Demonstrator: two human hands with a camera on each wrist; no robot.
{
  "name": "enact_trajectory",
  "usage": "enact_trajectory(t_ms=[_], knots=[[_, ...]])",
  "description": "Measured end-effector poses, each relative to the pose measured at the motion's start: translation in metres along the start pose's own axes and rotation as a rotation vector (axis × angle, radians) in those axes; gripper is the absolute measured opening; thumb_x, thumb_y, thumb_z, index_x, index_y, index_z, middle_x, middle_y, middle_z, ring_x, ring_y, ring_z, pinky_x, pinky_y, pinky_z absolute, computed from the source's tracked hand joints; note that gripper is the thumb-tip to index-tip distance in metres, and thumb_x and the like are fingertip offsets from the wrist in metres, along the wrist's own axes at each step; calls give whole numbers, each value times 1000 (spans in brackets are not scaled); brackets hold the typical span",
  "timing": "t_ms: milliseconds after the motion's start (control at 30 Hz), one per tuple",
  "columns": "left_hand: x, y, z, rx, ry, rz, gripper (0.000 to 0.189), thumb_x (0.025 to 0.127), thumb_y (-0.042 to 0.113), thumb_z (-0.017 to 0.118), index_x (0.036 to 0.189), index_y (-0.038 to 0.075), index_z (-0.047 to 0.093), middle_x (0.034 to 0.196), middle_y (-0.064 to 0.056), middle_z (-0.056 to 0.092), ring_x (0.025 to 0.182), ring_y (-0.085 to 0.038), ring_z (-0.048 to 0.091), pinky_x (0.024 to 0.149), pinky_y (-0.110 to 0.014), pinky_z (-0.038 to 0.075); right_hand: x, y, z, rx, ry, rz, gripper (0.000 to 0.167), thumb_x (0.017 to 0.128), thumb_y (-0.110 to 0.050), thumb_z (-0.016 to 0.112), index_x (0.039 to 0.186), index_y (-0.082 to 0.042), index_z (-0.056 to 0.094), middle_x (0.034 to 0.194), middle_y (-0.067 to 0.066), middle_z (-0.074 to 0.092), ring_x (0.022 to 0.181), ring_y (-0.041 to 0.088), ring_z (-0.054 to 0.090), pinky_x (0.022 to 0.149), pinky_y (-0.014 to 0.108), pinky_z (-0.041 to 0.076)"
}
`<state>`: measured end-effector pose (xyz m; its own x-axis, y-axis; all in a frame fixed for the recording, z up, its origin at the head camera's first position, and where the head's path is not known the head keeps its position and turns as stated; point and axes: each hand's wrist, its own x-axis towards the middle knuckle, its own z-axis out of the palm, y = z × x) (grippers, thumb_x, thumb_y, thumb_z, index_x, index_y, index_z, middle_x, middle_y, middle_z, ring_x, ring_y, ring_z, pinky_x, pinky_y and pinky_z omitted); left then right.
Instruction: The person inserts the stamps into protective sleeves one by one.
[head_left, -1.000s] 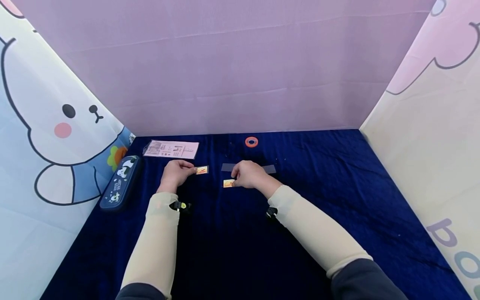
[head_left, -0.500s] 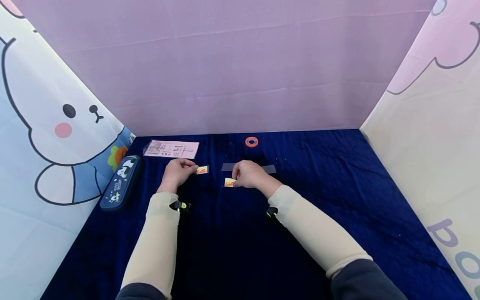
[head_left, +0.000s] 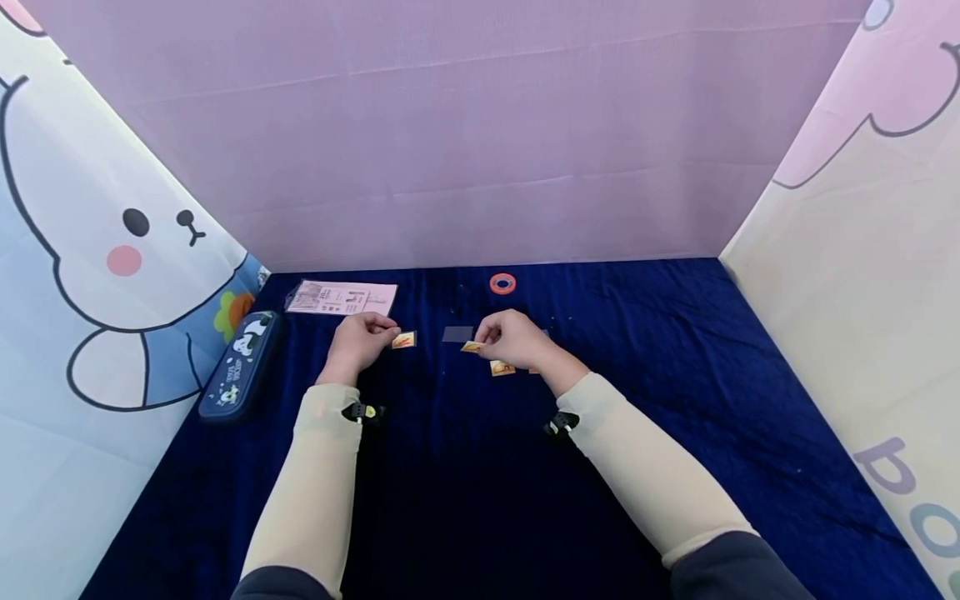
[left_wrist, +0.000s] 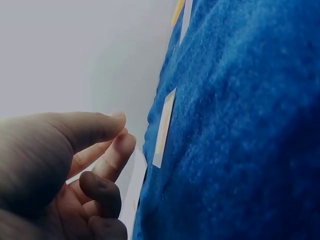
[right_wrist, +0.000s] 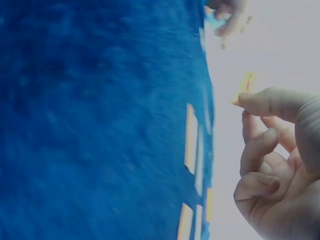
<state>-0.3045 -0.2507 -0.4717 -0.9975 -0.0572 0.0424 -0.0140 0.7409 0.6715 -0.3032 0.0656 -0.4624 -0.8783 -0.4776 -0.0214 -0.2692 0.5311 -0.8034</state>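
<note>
My right hand (head_left: 512, 340) pinches a small yellow picture card (head_left: 472, 347) between thumb and index finger; in the right wrist view the card (right_wrist: 245, 89) is off the cloth. Below that hand lies a second picture card (head_left: 502, 368), with another card (head_left: 534, 371) mostly hidden by the wrist. My left hand (head_left: 356, 343) hovers by a picture card (head_left: 403, 340) on the left. In the left wrist view its loosely curled fingers hold nothing, and this card (left_wrist: 165, 127) lies flat on the cloth, apart from them. A clear slip (head_left: 457, 334) lies between the hands.
Dark blue cloth (head_left: 465, 483) covers the table. An orange ring-shaped roll (head_left: 502, 284) lies at the back. A pink printed sheet in a clear sleeve (head_left: 345, 297) and a blue pencil case (head_left: 238, 367) are on the left. Fabric walls stand on three sides.
My right hand has lifted the picture card off the cloth and shifted slightly right and away from me. Other cards now show beneath it. My left hand has barely moved.
</note>
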Motion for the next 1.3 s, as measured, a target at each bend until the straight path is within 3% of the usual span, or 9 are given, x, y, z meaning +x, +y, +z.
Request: enact_trajectory(t_ms=[200,467,633,867,1067,1300], knots=[[-1,6,3,22,-15,10,21,98,29,75,107,11,79,92,-6,73,87,-25,65,80,-39,48,-14,-5,-23,85,120,-26,6,95,-7,74,97,-11,78,90,4,71,77,23,62,69,37,51],[-5,21,6,23,-31,38,19,99,32,74,106,15,79,92,-3,71,86,-25,63,78,-41,48,-26,1,-50,97,268,-28,5,98,-16,74,96,-14,78,94,4,71,77,23,61,66,36,50],[-6,31,8,29,-27,86,16,99,31,74,104,17,79,89,-2,70,82,-23,62,74,-39,47,-33,1,-62,119,321,-59,4,97,-14,75,96,-14,78,92,4,73,76,25,61,65,35,48],[-6,46,9,28,-85,126,17,100,31,73,109,18,77,94,-1,74,82,-22,67,78,-41,50,-42,3,-73,124,394,-77,8,97,-12,76,103,-14,81,92,4,73,73,24,58,63,31,47],[6,53,24,82,-118,191,17,97,31,77,109,19,76,95,2,75,90,-20,68,89,-44,51,-49,2,-85,137,446,-82,12,97,-11,76,109,-13,81,94,6,73,74,25,58,63,31,47],[16,58,43,132,-187,212,27,94,26,80,118,14,76,109,-2,74,99,-22,68,93,-45,51,-57,5,-99,176,492,-67,9,98,-11,76,106,-9,79,92,7,72,74,22,56,62,29,45]])
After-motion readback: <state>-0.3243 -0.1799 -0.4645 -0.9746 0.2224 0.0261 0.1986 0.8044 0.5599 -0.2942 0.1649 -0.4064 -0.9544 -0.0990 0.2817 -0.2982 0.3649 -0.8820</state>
